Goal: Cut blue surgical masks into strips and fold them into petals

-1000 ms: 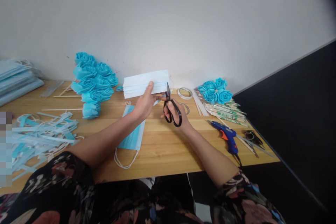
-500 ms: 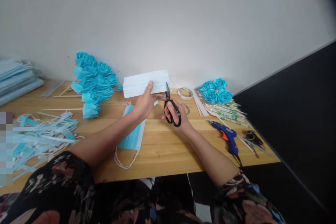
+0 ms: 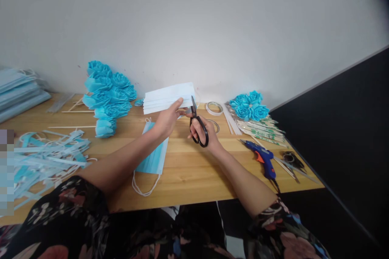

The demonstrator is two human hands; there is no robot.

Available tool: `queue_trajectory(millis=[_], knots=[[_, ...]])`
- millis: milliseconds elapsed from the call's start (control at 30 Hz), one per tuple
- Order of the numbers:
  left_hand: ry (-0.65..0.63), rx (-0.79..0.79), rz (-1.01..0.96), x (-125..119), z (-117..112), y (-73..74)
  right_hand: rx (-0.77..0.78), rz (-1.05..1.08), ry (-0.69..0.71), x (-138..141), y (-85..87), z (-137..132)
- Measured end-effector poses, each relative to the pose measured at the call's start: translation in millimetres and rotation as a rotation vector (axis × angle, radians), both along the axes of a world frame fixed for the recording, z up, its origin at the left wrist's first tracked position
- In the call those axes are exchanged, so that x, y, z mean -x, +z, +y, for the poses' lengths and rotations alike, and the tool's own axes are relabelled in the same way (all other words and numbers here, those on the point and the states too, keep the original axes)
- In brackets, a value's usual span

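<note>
Mask offcuts (image 3: 48, 153) heap at left beside finished flowers (image 3: 106, 95), so much cutting looks done. Mid-table (image 3: 188, 178), the left hand (image 3: 165, 121) pinches a white mask (image 3: 165, 98) held up, its right end at the scissors (image 3: 197, 127), whose handles the right hand (image 3: 206, 131) grips; that end looks uncut. A blue mask (image 3: 153, 156) lies flat below. No container shows; everything lies loose.

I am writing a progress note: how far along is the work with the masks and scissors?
Done: a big heap of blue flowers and a smaller heap lie by the wall, and cut strips are piled at the left. In hand: the left hand holds a mask while the right hand holds scissors at its right end. Left: a second mask on the table and a stack of masks far left.
</note>
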State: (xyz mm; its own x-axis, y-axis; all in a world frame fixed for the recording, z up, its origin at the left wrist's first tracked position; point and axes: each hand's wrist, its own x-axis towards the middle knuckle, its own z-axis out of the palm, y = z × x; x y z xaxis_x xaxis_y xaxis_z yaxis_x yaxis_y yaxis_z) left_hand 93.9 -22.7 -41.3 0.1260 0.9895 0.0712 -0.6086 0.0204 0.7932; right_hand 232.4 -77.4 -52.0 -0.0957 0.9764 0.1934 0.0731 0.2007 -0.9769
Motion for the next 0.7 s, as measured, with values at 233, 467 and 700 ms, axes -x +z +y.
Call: queue_trajectory(millis=[233, 467, 700], knots=[[0.026, 0.010, -0.006, 3.6, 3.6, -1.9, 0.017, 0.015, 0.001, 0.7, -2.4, 0.3], [0.022, 0.022, -0.005, 2.6, 1.3, 0.5, -0.009, 0.050, 0.082, 0.0, -2.9, -0.9], [-0.023, 0.028, 0.074, 0.8, 0.4, -6.0, -0.088, -0.013, 0.077, -2.3, 0.0, 0.1]])
